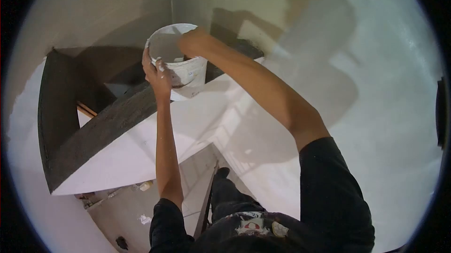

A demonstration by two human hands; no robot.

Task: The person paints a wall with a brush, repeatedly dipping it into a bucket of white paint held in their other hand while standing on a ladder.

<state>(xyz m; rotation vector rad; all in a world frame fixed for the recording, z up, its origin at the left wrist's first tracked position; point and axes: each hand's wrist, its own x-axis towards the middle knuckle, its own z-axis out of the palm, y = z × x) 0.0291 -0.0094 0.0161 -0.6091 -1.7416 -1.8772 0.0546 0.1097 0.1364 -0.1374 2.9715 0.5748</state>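
While the pale wall [390, 112] rises beyond and to the right of both hands, the dark-topped ledge [101, 142] runs behind the left hand [159, 75] and away to its left, offering a raised surface at about the height where the arms work. Far below that hand spreads the floor [164, 192]. The largest thing within reach is the white bucket [191, 75], directly at the left hand and beneath the right hand [192, 42], its mouth turned up toward the person, which presumably gives easy access to the inside. Its base overlaps the ledge's white front in this view, so I cannot tell whether it rests fully on the ledge or partly overhangs. The left hand grips the bucket's near-left side just under the rim, fingers wrapped round the outer wall, probably to steady it against the other arm's push. The right hand dips over the rim from the opposite side; its fingers are hidden inside, so whether they are closed on anything cannot be told. Smallest are white smears [162, 69] on the left hand's thumb and fingers, suggesting contact with the bucket's pale residue.
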